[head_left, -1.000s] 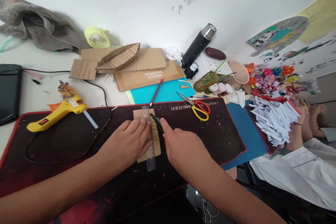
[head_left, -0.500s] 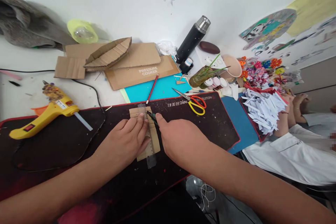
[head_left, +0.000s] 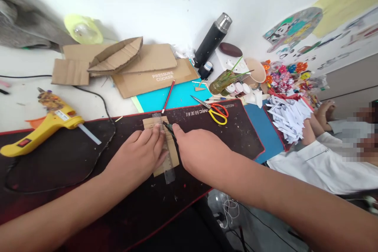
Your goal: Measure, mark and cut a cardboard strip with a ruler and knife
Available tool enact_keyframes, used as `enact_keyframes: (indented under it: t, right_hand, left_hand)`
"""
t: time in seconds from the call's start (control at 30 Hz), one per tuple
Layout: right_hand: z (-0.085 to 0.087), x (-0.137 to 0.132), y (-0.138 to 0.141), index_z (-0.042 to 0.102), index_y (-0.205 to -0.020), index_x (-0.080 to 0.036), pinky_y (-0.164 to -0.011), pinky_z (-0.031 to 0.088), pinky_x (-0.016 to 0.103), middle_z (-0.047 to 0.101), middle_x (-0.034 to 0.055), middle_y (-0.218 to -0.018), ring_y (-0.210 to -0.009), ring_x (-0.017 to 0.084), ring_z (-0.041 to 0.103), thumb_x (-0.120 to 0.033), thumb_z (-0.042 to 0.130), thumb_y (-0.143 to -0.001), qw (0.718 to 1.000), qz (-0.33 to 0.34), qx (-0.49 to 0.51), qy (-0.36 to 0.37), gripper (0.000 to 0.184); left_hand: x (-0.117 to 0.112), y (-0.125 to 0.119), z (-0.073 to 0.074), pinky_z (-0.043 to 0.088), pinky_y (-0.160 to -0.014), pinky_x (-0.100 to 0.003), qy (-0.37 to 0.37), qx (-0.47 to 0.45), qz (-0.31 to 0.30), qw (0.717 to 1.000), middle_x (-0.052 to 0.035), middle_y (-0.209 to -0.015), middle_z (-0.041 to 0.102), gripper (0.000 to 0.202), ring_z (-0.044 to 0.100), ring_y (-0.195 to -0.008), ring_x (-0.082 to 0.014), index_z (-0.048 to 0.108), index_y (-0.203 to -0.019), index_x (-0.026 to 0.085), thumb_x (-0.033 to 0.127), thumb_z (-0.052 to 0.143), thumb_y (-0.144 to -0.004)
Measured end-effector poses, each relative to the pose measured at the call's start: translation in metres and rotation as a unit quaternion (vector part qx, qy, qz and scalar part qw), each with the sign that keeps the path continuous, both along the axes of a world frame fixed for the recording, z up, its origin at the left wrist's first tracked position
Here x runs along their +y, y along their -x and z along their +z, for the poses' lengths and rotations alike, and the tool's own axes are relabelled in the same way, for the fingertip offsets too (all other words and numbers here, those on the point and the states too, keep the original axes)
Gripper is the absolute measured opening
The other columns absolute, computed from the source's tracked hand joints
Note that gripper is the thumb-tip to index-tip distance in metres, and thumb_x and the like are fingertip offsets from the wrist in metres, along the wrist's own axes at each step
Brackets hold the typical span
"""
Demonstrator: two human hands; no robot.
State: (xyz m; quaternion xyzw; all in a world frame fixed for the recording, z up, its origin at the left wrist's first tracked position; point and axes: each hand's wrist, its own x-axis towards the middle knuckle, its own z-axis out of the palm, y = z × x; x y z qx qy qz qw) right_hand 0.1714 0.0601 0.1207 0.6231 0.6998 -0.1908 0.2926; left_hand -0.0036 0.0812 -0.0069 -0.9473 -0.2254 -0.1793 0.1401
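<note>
A clear plastic ruler point(head_left: 169, 165) lies lengthwise over a small piece of corrugated cardboard point(head_left: 174, 153) on the dark desk mat. My left hand point(head_left: 141, 149) presses the ruler down, fingers together on top and thumb toward its lower part. In my right hand point(head_left: 196, 151) is a dark green utility knife point(head_left: 169, 127), gripped with the index finger stretched along it. Its tip meets the cardboard near the top, beside the ruler's right edge. Most of the knife's handle is hidden by my right hand.
A yellow hot glue gun point(head_left: 44, 128) with its cord lies left. Scissors point(head_left: 211, 109), a red pencil point(head_left: 168, 95) and cardboard sheets point(head_left: 132, 84) lie beyond my hands. A black thermos point(head_left: 211, 43) stands behind. At right, a person in white point(head_left: 304, 165) sits near paper strips point(head_left: 288, 120).
The camera view has shifted slightly, so everything sits a little farther left and higher. Both hands, the ruler and the knife keep nearly the same places on the cardboard.
</note>
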Motion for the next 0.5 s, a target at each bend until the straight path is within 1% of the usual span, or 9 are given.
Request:
enact_keyframes:
  t: [0.1,0.23,0.3,0.43,0.5]
  right_hand:
    - [-0.0007,-0.0006,0.0005,0.036,-0.175,-0.001,-0.075,0.064,0.039,0.084,0.0229,-0.097,-0.086,0.032,0.083,-0.016,0.068,-0.095,1.0,-0.016,0.012,0.004,0.087]
    - [-0.0021,-0.0044,0.0024,0.033,-0.176,-0.002,-0.073,0.065,0.038,0.084,0.0215,-0.095,-0.083,0.031,0.083,-0.017,0.071,-0.094,1.0,-0.02,0.019,0.0,0.091]
    - [-0.0023,-0.0063,0.0037,0.03,-0.177,-0.002,-0.072,0.065,0.039,0.084,0.0218,-0.094,-0.083,0.032,0.083,-0.016,0.067,-0.095,1.0,-0.013,0.005,0.006,0.091]
    - [-0.001,-0.0073,0.0059,0.022,-0.18,-0.002,-0.073,0.067,0.043,0.083,0.0228,-0.094,-0.085,0.034,0.083,-0.013,0.062,-0.097,0.999,-0.01,-0.015,0.032,0.093]
    - [-0.0001,-0.0068,0.0063,0.022,-0.18,-0.002,-0.074,0.067,0.044,0.083,0.0237,-0.096,-0.086,0.035,0.083,-0.012,0.061,-0.097,0.999,-0.015,-0.015,0.037,0.092]
  left_hand:
    - [0.0002,-0.0001,-0.0003,0.057,-0.083,-0.044,0.0,-0.001,0.002,1.0,-0.0273,-0.132,0.08,0.052,0.074,-0.105,-0.0346,0.077,-0.133,-0.003,0.029,0.041,-0.116]
    - [0.0002,0.0003,-0.0005,0.056,-0.085,-0.045,0.009,0.01,0.003,1.0,-0.0275,-0.135,0.078,0.051,0.073,-0.107,-0.035,0.076,-0.136,-0.002,0.03,0.041,-0.116]
    - [0.0001,0.0007,-0.0011,0.055,-0.087,-0.045,0.027,0.011,0.002,1.0,-0.0285,-0.137,0.077,0.051,0.072,-0.11,-0.0357,0.075,-0.138,-0.001,0.03,0.042,-0.116]
    - [0.0001,0.0015,-0.0024,0.053,-0.089,-0.046,0.089,0.002,0.001,0.996,-0.0296,-0.139,0.075,0.049,0.071,-0.114,-0.0367,0.073,-0.143,0.0,0.03,0.045,-0.115]
    - [0.0004,0.0016,-0.002,0.052,-0.087,-0.045,0.099,0.0,0.001,0.995,-0.0293,-0.138,0.076,0.048,0.072,-0.113,-0.0364,0.072,-0.143,0.001,0.03,0.046,-0.115]
